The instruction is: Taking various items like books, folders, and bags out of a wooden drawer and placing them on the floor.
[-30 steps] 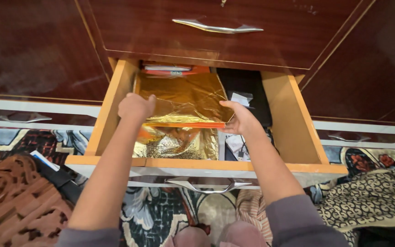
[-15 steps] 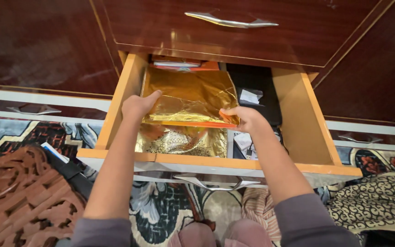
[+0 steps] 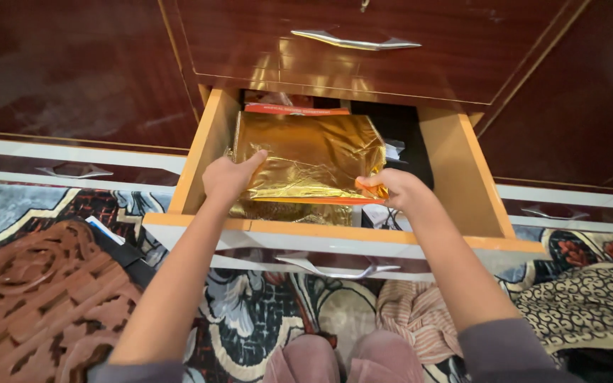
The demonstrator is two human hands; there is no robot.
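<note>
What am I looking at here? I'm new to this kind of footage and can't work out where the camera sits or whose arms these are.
The camera is worn on a person's head and looks down, so the two bare arms reaching forward are that person's own. There is only this one view. In front is a dark red wooden cabinet with one open drawer pulled towards the viewer. The left hand and the right hand each have a grip on a side of a shiny gold foil packet, held over the drawer. Under it lies more crumpled gold foil, and behind it a flat red item. Dark things fill the drawer's right side. Below is a patterned rug.
</note>
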